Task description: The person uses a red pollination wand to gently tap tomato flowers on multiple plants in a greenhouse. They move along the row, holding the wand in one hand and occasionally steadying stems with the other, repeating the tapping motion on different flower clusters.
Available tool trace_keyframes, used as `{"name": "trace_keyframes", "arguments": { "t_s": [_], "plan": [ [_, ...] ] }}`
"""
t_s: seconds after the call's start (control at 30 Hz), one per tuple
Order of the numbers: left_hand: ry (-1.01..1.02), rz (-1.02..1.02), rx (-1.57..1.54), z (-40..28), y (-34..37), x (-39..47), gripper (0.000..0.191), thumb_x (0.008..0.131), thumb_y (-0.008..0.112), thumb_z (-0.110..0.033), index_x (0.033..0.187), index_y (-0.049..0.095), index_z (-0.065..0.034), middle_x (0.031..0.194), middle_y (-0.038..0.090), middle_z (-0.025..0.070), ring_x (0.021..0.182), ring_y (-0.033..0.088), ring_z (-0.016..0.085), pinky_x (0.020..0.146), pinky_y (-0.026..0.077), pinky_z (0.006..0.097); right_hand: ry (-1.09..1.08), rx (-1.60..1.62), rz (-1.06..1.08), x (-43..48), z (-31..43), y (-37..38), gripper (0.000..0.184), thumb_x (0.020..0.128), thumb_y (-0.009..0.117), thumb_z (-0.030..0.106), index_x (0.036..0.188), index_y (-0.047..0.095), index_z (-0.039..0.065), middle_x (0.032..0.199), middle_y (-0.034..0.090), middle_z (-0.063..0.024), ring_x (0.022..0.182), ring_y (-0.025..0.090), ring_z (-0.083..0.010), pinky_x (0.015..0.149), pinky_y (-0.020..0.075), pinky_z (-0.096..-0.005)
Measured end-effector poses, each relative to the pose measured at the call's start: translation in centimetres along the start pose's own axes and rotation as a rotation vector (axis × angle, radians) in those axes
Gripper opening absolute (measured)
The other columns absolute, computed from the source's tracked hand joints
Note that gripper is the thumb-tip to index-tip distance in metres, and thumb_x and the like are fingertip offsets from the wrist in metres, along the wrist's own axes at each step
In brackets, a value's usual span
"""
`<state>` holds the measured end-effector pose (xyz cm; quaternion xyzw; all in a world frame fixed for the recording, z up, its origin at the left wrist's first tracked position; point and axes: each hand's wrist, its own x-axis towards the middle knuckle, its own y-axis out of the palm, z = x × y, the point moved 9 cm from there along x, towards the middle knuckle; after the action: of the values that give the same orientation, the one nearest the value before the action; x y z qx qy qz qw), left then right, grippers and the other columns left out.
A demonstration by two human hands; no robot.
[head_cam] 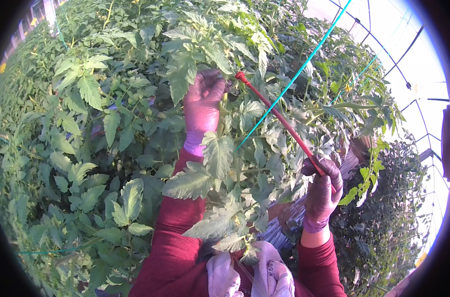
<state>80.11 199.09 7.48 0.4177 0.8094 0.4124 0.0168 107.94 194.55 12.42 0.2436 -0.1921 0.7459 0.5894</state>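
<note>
My left hand (204,98), in a stained purple glove, reaches up among the leaves of a tomato plant (217,156). Its fingers are curled by the upper stem, partly behind a leaf; what they pinch cannot be made out. In my right hand (323,185), gloved as well, is a thin red rod (280,117) with a flared, knobbed tip. The rod slants up and left, its tip just right of my left hand. A taut turquoise string (295,76) crosses the rod in the view and runs down to the plant's middle.
Dense tomato foliage (87,185) fills the left side. More plants (388,208) stand in shade at the right, beside a strip of crinkled plastic film (280,224). A leafy stem (343,105) bends across at the right. Greenhouse frame bars (395,63) show overhead.
</note>
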Motion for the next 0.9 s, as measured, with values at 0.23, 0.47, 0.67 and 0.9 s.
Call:
{"name": "trace_keyframes", "arguments": {
  "t_s": [0.23, 0.47, 0.67, 0.9],
  "plan": [
    [0.005, -0.004, 0.024, -0.4, -0.2, -0.2, 0.019, 0.077, 0.051, 0.004, 0.096, 0.049, -0.0009, 0.084, 0.055, 0.0060, 0.076, 0.054, 0.014, 0.070, 0.045, 0.0258, -0.100, -0.012, -0.103, -1.4, 2.0, -1.7, 0.023, 0.082, 0.048, 0.019, 0.094, 0.055, 0.001, 0.084, 0.055, -0.0121, 0.070, 0.053, -0.0187, 0.067, 0.0433, -0.0301],
    [0.063, -0.067, 0.001, 0.9, -6.2, -2.4, 0.019, 0.080, 0.049, 0.000, 0.098, 0.049, 0.0003, 0.088, 0.054, 0.0067, 0.080, 0.052, 0.013, 0.074, 0.044, 0.0247, -0.079, 0.132, -0.239, -6.3, 3.7, -8.5, 0.030, 0.082, 0.047, 0.024, 0.097, 0.051, -0.002, 0.091, 0.052, -0.0132, 0.077, 0.054, -0.0204, 0.061, 0.0450, -0.0283],
    [-0.307, -0.002, -0.203, 4.6, -7.1, -13.1, 0.040, 0.078, 0.053, -0.010, 0.114, 0.038, -0.0019, 0.112, 0.042, 0.0098, 0.103, 0.042, 0.018, 0.085, 0.038, 0.0289, 0.064, 0.063, -0.285, -11.8, 2.8, -14.9, 0.035, 0.083, 0.045, 0.025, 0.101, 0.048, -0.005, 0.095, 0.050, -0.0124, 0.081, 0.050, -0.0175, 0.072, 0.0395, -0.0280],
    [0.214, 0.208, 0.515, 2.7, 4.8, -22.8, 0.069, 0.070, 0.060, -0.017, 0.128, 0.025, -0.0055, 0.131, 0.022, 0.0166, 0.119, 0.025, 0.032, 0.097, 0.020, 0.0360, 0.268, 0.264, -0.367, -14.5, 1.4, -20.2, 0.036, 0.085, 0.043, 0.020, 0.107, 0.043, -0.008, 0.092, 0.048, -0.0114, 0.080, 0.045, -0.0151, 0.070, 0.0371, -0.0242]
  ]
}}
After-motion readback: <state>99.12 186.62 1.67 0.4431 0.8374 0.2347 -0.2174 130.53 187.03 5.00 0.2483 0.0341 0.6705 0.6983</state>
